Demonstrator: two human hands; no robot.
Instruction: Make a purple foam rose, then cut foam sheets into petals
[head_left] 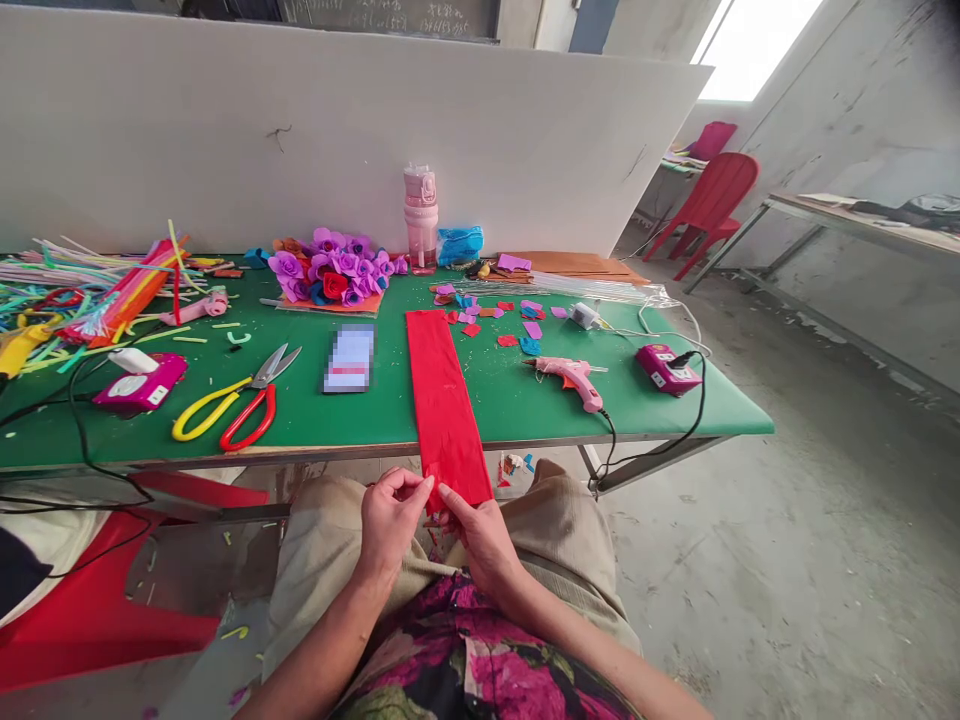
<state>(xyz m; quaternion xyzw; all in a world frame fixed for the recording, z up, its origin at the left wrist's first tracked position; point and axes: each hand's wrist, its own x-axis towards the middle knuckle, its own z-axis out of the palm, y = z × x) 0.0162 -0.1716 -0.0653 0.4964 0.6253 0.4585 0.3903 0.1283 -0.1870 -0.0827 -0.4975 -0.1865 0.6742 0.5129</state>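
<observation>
A long strip of red crepe paper (448,400) lies across the green table and hangs over its front edge toward my lap. My left hand (395,515) pinches the strip's near end between thumb and fingers. Close beside it, my right hand (478,530) grips the same end, its thumb on top and its other fingers partly hidden below the paper. Left of the strip are a phone (349,358) and open scissors (240,397) with one yellow and one red handle. A pink glue gun (568,379) rests to the right.
Purple and red paper flowers (334,268) sit at the back, near a pink bottle (421,220). Small paper pieces (508,341) are scattered behind the glue gun. Magenta power sockets (669,370) with trailing cords stand right and left. Pipe cleaners (120,290) pile up at far left.
</observation>
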